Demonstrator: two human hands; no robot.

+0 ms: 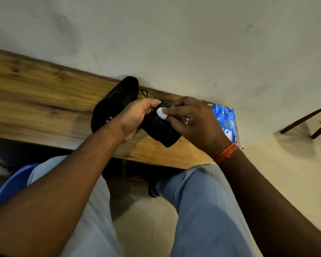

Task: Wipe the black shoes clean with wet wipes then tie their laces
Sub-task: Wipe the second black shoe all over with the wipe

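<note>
The left hand [135, 117] gripped one black shoe [161, 130] and kept it lifted a little over the front edge of the wooden bench [35, 101], probably so that the surface to be cleaned was turned toward the person. The right hand [191, 121] pinched a small folded wet wipe [161, 112] between its fingertips and pressed it on the upper end of this shoe, close to the left thumb. The second black shoe [117, 102] lay on the bench just behind the left hand, with its toe at the back edge near the wall [174, 34]; a loose lace [145, 93] was lying beside it (so the tying seemed not yet done). The blue pack of wipes [225, 121] rested at the right end of the bench, near the right hand, I think for easy reach. I judged that the work was in the wiping step, with the laces left for later.
</note>
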